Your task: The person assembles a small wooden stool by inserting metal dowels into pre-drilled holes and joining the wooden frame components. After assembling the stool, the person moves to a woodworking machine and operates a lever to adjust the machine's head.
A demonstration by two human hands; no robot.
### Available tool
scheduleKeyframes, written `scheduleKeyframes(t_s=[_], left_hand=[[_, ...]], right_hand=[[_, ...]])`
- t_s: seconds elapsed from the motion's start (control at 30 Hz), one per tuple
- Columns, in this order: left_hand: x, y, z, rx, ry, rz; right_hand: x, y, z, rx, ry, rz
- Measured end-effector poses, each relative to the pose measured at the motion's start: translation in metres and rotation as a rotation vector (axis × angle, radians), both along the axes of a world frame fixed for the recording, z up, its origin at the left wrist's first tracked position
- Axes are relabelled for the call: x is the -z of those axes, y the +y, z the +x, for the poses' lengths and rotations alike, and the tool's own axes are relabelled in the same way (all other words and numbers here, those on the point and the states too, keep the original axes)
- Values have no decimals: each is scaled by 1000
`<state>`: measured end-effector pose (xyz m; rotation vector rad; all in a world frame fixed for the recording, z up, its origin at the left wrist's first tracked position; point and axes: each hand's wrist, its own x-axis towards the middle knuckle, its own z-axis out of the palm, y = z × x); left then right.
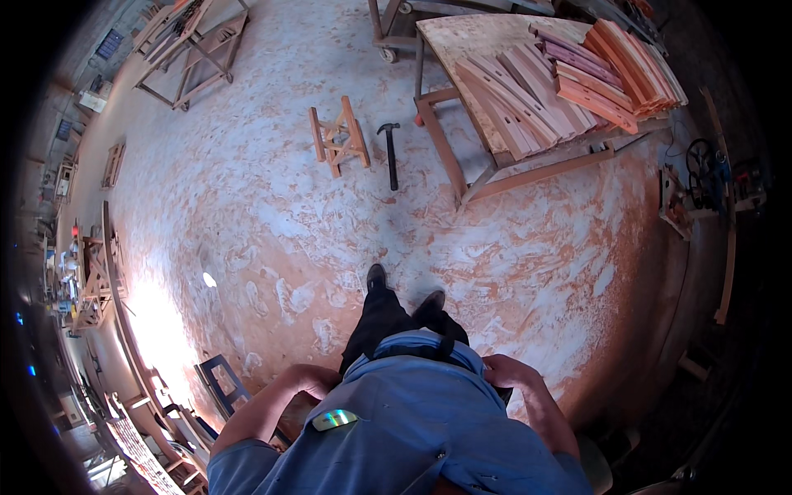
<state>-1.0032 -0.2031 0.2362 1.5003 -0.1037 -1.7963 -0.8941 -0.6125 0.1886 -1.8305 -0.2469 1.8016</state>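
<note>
On the far floor [272,214], a wooden frame [356,132] sits just left of a hammer [392,157]. At far right, a tabletop [462,35] carries wood strips [528,95]. Near, beside the shirt [396,412], the left hand [318,381] and right hand [503,371] are partly hidden; I cannot tell whether either grips anything.

The left hand [318,381] and the right hand [505,371] are at either side of the waist of a blue shirt [404,412], their fingers mostly hidden. Ahead of the fingers and between them, the shoes [376,276] stand on a dusty floor [280,223]. Well beyond the fingers, a hammer [392,157] lies just right of a small wooden frame [355,132]. Far ahead of the right fingers, a table [462,37] bears wood strips [586,82].
</note>
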Motion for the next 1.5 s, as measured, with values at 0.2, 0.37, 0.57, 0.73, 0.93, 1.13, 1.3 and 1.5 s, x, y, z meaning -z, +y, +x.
scheduleKeyframes(t_s=[0.2,0.37,0.57,0.73,0.93,1.13,1.3,1.5], left_hand=[[1,5,1,-1,27,22],[5,14,-2,-2,33,30],[4,21,1,-64,78,70],[27,35,-8,-56,18,2],[44,45,-7,-47,15,-9],[49,56,-4,-85,25,-76],[46,63,3,-88,44,-100],[45,70,8,-68,30,-118]], right_hand=[[2,5,1,18,22,20],[7,9,2,6,22,28],[3,17,6,9,23,26],[6,21,7,29,17,46],[-3,31,12,47,10,18],[-13,42,17,40,-10,9],[-11,45,17,60,-9,11],[-6,49,17,54,-6,-3]])
